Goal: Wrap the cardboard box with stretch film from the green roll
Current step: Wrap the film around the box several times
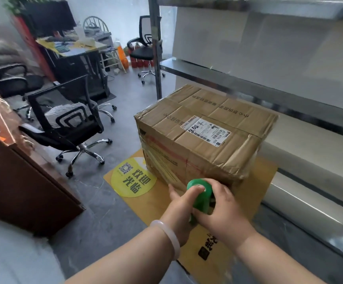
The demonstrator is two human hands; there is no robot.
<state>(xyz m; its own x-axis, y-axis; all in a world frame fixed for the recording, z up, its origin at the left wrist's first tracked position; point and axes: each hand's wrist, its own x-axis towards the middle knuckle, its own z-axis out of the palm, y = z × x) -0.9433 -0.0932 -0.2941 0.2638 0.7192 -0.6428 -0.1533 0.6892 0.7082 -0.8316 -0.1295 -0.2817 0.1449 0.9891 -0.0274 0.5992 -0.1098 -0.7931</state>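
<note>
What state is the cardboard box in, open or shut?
Shut: the top flaps of the cardboard box lie flat and closed, with a shipping label stuck on top.

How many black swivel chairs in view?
3: a mesh chair left of the cardboard box, a padded chair at far left, a back chair by the shelf post. Others may be hidden.

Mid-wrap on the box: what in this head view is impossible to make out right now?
- Head view, green roll: the left hand and right hand cover most of it, so how much is left is unreadable.
- cardboard box: far and right faces are turned away; film coverage there unknown.
- The film's run from roll to box: behind the hands.
- shipping label: print too small.
</note>
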